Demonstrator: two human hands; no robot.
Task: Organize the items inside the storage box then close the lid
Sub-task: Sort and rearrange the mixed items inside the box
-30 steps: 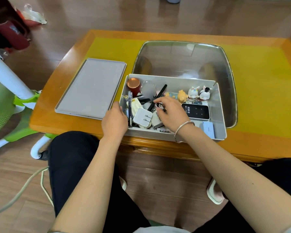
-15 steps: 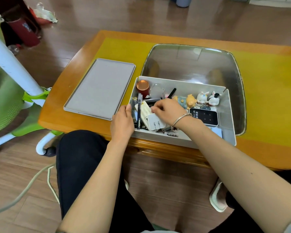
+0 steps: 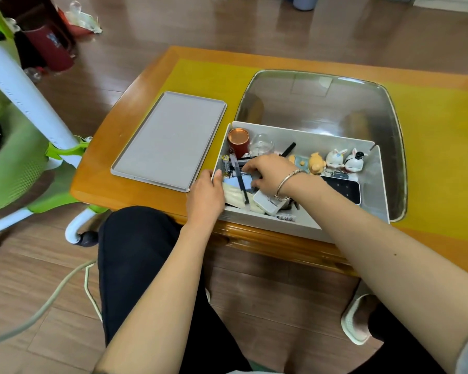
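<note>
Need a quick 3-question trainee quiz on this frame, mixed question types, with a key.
1. True or false: the lid is already on the storage box.
2. Multiple choice: where does the copper-topped red can stand in the box? A) far left corner B) near right corner C) the middle, by the animal figurines
3. Fill in: the left hand rests on the box's ___ wall, while the right hand reaches in among the items.

Key:
1. False; the lid lies flat on the table, left of the box.
2. A
3. left
</note>
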